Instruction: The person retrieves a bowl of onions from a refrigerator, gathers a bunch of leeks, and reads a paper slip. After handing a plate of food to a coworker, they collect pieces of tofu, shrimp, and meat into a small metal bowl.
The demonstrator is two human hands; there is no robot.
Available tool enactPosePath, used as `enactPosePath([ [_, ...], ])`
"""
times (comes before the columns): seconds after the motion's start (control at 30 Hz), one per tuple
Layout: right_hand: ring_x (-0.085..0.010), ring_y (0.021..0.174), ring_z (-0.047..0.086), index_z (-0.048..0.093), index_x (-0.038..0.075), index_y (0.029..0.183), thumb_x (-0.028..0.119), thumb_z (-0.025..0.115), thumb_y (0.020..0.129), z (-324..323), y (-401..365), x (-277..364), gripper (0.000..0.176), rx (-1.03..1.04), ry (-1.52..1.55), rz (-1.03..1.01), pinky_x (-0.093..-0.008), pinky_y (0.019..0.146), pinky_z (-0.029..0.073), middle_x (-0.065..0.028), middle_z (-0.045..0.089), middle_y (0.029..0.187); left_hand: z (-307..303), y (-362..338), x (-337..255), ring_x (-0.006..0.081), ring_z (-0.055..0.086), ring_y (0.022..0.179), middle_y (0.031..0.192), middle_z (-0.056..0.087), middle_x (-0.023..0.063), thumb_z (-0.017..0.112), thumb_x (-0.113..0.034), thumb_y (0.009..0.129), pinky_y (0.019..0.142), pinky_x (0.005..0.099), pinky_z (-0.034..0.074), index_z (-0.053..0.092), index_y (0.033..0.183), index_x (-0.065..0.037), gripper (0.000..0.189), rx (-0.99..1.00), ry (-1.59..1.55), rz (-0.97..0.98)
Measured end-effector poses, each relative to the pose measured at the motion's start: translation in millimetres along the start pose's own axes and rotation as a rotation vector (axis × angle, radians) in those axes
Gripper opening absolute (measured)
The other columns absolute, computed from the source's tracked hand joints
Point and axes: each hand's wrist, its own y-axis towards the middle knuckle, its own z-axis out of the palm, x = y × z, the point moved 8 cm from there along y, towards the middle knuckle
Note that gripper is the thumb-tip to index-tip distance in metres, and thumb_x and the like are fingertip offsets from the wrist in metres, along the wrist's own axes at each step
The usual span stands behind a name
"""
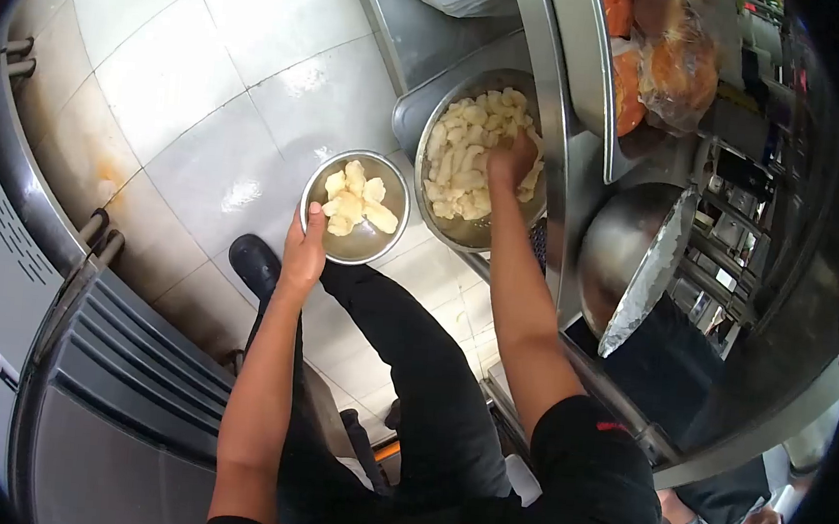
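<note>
My left hand (304,248) grips a small round metal bowl (365,249) by its near left rim, thumb over the edge. Several pale yellow, lumpy food pieces (350,199) lie in it; their kind is not clear. To the right, a larger metal bowl (466,234) sits on a low metal shelf and holds many similar pale pieces (459,157). My right hand (513,163) reaches down into this large bowl, touching the pieces at its right side. Its fingertips are hidden, so whether it has hold of a piece cannot be told.
Above the large bowl runs a metal counter edge (552,85). On it stand a tray (600,99) with orange-brown food in clear plastic (676,75) and a tilted metal bowl (627,259) with foil. Grey equipment (125,367) stands at left over the tiled floor (206,97). Another person (726,498) is at lower right.
</note>
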Motion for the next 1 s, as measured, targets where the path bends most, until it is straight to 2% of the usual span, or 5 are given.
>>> enactPosePath([
  [0.2,-0.0175,0.076,0.06,0.053,0.001,0.11,0.017,0.05,0.091,-14.1,-71.5,-2.1,0.025,0.388,1.261,0.486,-0.0246,0.057,0.045,-0.0087,0.06,0.098,0.6,5.8,4.2,0.0221,0.051,0.108,0.114,0.056,0.0161,0.037,-0.045,0.096,0.094,0.0312,0.037,0.046,0.124,0.003,0.056,-0.054,0.012,-0.035],
  [0.37,-0.0138,0.079,0.06,0.054,0.002,0.111,0.02,0.048,0.094,-75.8,-148.3,81.7,0.025,0.737,1.334,0.392,-0.0241,0.06,0.046,-0.0066,0.061,0.101,-0.4,-4.3,-22.8,0.027,0.047,0.115,0.12,0.052,0.02,0.035,-0.049,0.095,0.098,0.0342,0.033,0.045,0.127,0.002,0.062,-0.039,0.104,0.023],
  [0.5,-0.0194,0.087,0.059,0.062,0.001,0.103,0.016,0.058,0.087,-147.0,-160.2,113.8,0.022,0.097,0.586,-0.397,-0.0293,0.076,0.048,-0.013,0.062,0.095,3.8,-33.0,-53.9,0.0213,0.047,0.111,0.119,0.053,0.0151,0.036,-0.047,0.095,0.097,0.0314,0.034,0.044,0.126,0.003,0.06,0.062,-0.054,0.043],
  [0.77,-0.0155,0.058,0.05,0.052,0.003,0.076,0.014,0.069,0.074,-257.0,-192.4,129.8,0.021,0.241,0.788,-0.219,-0.0313,0.056,0.044,-0.0086,0.055,0.066,-1.3,-147.7,-151.5,0.0213,0.052,0.109,0.121,0.053,0.015,0.032,-0.044,0.097,0.092,0.0313,0.042,0.042,0.128,0.004,0.058,0.108,-0.124,0.037],
  [1.0,-0.043,0.072,0.053,0.048,-0.002,0.078,0.014,0.053,0.085,-427.1,-235.5,139.6,0.019,0.277,0.797,-0.425,-0.0448,0.062,0.042,-0.0225,0.052,0.072,20.2,-268.3,-243.6,0.0253,0.035,0.129,0.141,0.032,0.0131,0.02,-0.061,0.092,0.105,0.0388,0.031,0.025,0.139,-0.004,0.075,0.342,-0.401,0.008],
])
